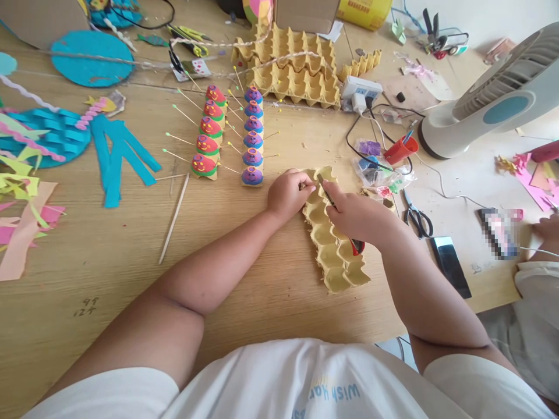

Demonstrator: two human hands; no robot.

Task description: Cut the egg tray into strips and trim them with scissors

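Note:
A yellow egg carton strip (334,270), two cups wide with ragged edges, lies on the table in front of me. My left hand (289,195) is closed at its far left edge, fingers pinching the rim. In my right hand (360,214) is a utility knife (357,247); its red end shows below the palm and its tip lies over the far end of the strip. Beyond my left hand stand a row of red and green painted egg carton cups (205,164) and a row of purple and blue ones (252,174), with faces and bead-tipped sticks.
Stacked egg trays (290,70) lie at the back. To the right are a red cup (400,150), scissors (418,218), a phone (450,265), a power strip (361,88), cables and a fan (489,99). Blue paper strips (117,157) and a thin stick (173,220) lie left. Another person's hand (548,227) rests far right.

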